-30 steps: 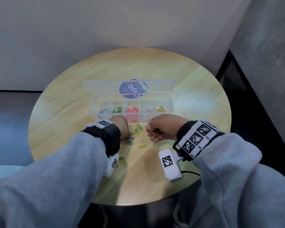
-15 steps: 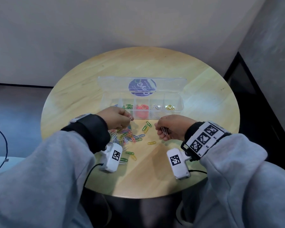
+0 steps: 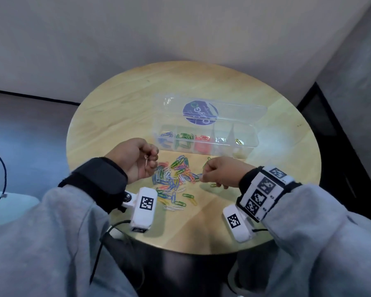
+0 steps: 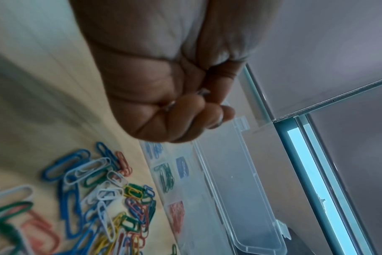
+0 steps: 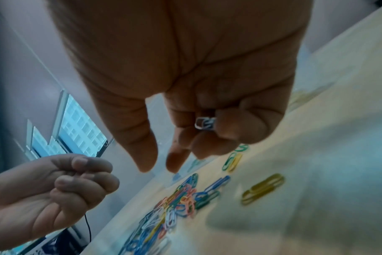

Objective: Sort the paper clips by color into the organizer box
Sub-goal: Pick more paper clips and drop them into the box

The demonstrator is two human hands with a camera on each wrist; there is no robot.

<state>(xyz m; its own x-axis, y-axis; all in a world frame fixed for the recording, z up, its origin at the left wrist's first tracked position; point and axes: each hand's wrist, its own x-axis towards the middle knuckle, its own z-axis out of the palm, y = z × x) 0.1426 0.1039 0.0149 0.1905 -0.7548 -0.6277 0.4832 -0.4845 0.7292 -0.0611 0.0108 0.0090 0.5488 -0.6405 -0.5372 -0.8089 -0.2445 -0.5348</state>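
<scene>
Both fists closed on clips, colors hard to read

Left hand (image 3: 135, 160) pinches one clip (image 3: 146, 162); right hand (image 3: 222, 174) curls around white clips (image 5: 204, 122), count unclear. Loose pile (image 3: 174, 179) sits just front of the five-compartment organizer box (image 3: 204, 133), lid open.

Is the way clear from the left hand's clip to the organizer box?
Nothing visible blocks it. The left hand pinches a clip above the table, just in front of the organizer box. The lid lies folded back behind the box, so the compartments are open from above.
</scene>
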